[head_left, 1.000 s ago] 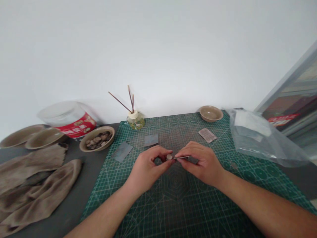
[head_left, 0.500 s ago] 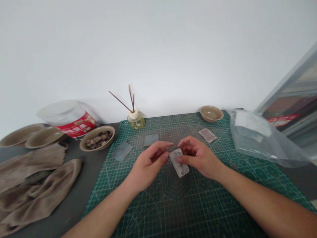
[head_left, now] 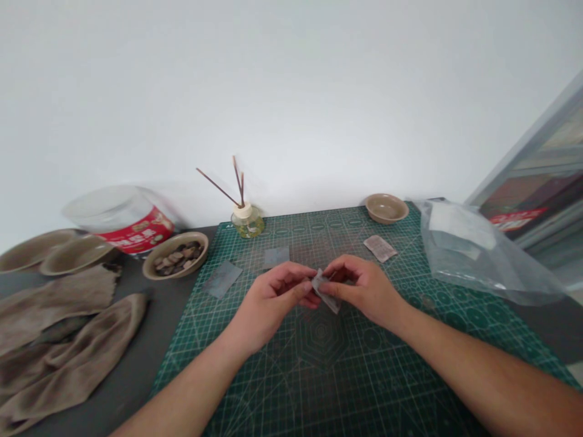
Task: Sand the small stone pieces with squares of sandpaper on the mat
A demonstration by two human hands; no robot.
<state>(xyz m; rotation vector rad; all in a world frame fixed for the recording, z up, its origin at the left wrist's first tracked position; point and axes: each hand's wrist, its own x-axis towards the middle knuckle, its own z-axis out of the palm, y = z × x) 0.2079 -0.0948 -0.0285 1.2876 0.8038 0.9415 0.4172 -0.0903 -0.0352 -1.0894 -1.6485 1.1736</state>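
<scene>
Both hands meet over the middle of the green cutting mat [head_left: 273, 376] around a small worn grey piece of sandpaper [head_left: 328, 298]. It is bent and tilted. My right hand [head_left: 359, 285] pinches it between thumb and fingers. At its upper left edge, my left hand [head_left: 277, 294] grips with thumb and fingertips, which partly hide that edge. Beyond the hands, two flat grey sheets [head_left: 223, 279] [head_left: 276, 257] and one pinkish sheet with print [head_left: 380, 248] lie on the mat.
A bowl of stones [head_left: 150, 267], a red-labelled jar [head_left: 136, 233], brown bowls [head_left: 75, 264] and a brown cloth [head_left: 95, 358] sit at left. Along the wall stand a reed diffuser [head_left: 248, 221] and a small bowl [head_left: 387, 212]. A clear plastic bag [head_left: 483, 267] lies at right.
The sandpaper has gone from flat and facing me to bent and turned. My left fingers have closed in on its edge. The view has shifted slightly.
</scene>
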